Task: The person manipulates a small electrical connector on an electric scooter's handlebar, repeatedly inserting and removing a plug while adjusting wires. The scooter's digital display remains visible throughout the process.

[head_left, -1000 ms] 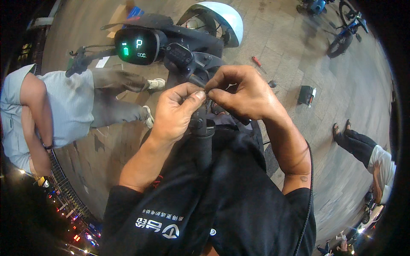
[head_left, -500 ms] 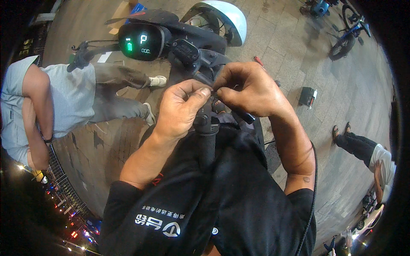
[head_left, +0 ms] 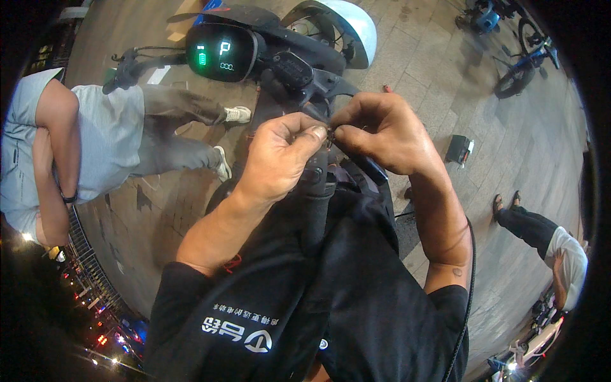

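Observation:
Over the handlebar of an electric scooter, both hands meet fingertip to fingertip. My left hand (head_left: pixel 280 156) is closed in a pinch, thumb against the index finger. My right hand (head_left: pixel 389 135) pinches just beside it, its fingers curled under. Between the tips sits a small dark piece (head_left: pixel 330 135), too small to name. Below them a black handlebar grip (head_left: pixel 314 207) points toward my body. Beyond the hands are a black fitting (head_left: pixel 293 70) on the bar and a lit round-cornered display (head_left: pixel 221 53) with white and green marks.
A person in grey (head_left: pixel 108 140) stands close on the left, arms crossed. Another person (head_left: pixel 541 232) stands at the far right. A black box (head_left: pixel 459 149) lies on the paving beyond my right arm. A blue bicycle (head_left: pixel 525 60) is at the upper right, and the scooter's pale fender (head_left: pixel 356 32) lies ahead.
The view has shifted slightly, so the scooter and both hands sit a little further right. Both hands keep their pinch, and the small dark piece between the fingertips now shows more.

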The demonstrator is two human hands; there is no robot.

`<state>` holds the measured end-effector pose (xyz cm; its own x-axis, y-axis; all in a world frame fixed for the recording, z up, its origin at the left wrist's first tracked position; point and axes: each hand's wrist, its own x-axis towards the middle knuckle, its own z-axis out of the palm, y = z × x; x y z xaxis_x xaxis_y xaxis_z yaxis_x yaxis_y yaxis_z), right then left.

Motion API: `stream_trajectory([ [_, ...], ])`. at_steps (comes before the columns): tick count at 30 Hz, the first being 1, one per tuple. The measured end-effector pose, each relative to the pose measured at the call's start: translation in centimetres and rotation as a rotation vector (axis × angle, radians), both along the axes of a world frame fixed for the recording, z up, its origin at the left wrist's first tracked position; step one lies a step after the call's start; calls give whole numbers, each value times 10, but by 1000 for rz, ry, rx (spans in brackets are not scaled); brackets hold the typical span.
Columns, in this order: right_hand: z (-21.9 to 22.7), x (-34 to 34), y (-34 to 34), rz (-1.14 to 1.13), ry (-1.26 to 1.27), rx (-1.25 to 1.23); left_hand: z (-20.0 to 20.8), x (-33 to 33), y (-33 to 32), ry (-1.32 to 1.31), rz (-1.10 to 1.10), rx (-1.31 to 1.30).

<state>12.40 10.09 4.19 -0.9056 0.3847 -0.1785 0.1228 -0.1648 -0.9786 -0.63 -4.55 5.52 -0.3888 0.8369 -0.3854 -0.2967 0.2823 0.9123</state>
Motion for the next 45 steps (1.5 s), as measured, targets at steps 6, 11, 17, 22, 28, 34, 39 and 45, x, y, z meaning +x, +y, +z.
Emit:
stream_trajectory([
  [6, 4, -1, 1, 12, -47, 32, -4, -1, 0, 37, -33, 28],
  [11, 4, 0, 1, 12, -57, 103, -1, -1, 1, 115, -58, -29],
  [17, 4, 3, 2, 9, -72, 92, -6, 0, -2, 106, -61, 6],
  [22, 9, 4, 0, -9, -87, 17, -6, 4, -1, 148, -53, -16],
  [28, 9, 4, 1, -2, -102, 36, -3, 2, -1, 161, -92, 0],
  [34, 10, 1, 3, 35, -81, 115, -4, 2, -1, 117, -46, -33],
  [39, 8, 0, 5, 47, -82, 31, -7, 0, 0, 85, -38, -6],
  [45, 10, -6, 8, 39, -115, 56, -2, -1, 3, -7, -6, 29],
])
